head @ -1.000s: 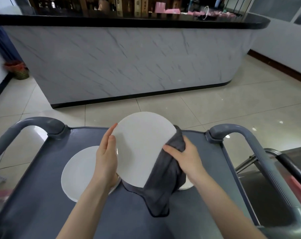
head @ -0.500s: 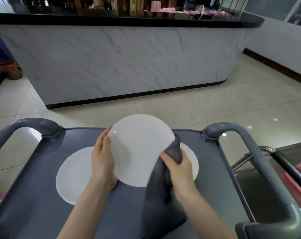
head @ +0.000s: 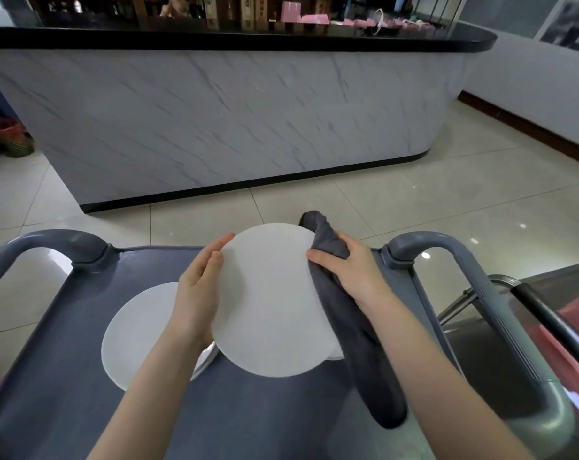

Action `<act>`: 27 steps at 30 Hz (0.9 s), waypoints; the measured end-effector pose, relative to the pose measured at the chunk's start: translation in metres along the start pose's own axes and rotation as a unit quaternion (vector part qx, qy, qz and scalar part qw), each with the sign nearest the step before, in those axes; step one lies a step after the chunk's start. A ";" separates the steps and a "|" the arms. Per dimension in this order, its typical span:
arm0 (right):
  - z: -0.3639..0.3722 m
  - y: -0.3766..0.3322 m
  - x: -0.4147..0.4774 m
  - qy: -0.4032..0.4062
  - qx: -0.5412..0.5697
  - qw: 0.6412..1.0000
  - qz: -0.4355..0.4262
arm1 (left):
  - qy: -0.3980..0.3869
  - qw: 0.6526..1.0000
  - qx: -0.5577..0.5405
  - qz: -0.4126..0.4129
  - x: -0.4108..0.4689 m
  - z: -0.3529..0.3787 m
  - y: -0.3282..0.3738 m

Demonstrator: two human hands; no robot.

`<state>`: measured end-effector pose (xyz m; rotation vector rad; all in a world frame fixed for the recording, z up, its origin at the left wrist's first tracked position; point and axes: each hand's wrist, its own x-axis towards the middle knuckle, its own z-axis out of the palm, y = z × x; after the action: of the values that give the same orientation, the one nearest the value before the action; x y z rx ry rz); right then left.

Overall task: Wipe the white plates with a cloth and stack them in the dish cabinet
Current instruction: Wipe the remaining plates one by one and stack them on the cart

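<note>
A grey service cart (head: 59,360) stands on a tiled floor (head: 348,207). One white plate (head: 138,330) lies flat on its top, near the left handle (head: 52,242). A second plate (head: 335,355) shows as a sliver farther from that handle.

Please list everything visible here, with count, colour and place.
held plate: one, white, tilted above the cart
flat plate: one, white, on the cart at left; a white edge under the held plate may be another
cloth: one, dark grey, at the held plate's right rim
cart: one, grey, nearest, two curved handles
counter: one, marbled white, black top, beyond the cart
basket: one, reddish, floor at far left
left hand: one, on the held plate's left rim
right hand: one, gripping the cloth
</note>
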<state>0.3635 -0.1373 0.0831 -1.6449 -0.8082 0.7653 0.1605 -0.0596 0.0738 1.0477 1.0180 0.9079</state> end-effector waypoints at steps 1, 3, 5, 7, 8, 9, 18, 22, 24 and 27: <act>0.005 0.007 -0.006 0.052 0.019 0.998 0.013 | 0.026 1.000 -0.015 0.002 -0.001 0.002 -0.003; 0.022 0.022 -0.028 0.140 0.084 0.985 0.059 | 0.073 0.996 -0.041 0.003 -0.005 0.008 -0.007; 0.040 0.037 -0.052 0.181 0.173 0.961 0.118 | 0.095 0.994 -0.061 -0.004 -0.007 0.013 -0.011; 0.047 0.043 -0.066 0.170 0.224 0.947 0.158 | 0.080 0.996 -0.036 -0.005 -0.006 0.013 -0.012; 0.042 0.042 -0.065 0.155 0.221 0.950 0.158 | 0.062 0.998 -0.017 -0.001 -0.004 0.011 -0.009; 0.035 0.041 -0.061 0.132 0.201 0.960 0.142 | 0.040 0.999 -0.004 0.008 -0.001 0.007 -0.007; -0.005 -0.004 -0.012 -0.213 -0.053 0.976 -0.003 | -0.302 0.913 0.270 0.039 0.020 -0.001 0.025; -0.004 0.006 -0.014 -0.096 0.025 0.995 0.007 | -0.075 0.968 0.232 0.060 0.018 -0.011 0.012; -0.004 0.019 -0.017 0.029 0.139 0.989 0.052 | -0.002 0.985 0.161 0.058 0.002 -0.013 -0.004; 0.013 0.035 -0.029 0.159 0.247 0.949 0.112 | 0.000 0.999 0.039 0.022 -0.022 0.006 -0.028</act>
<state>0.3408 -0.1602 0.0485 -1.3608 -0.1763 0.7575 0.1629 -0.0888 0.0529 1.1393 1.0418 0.9088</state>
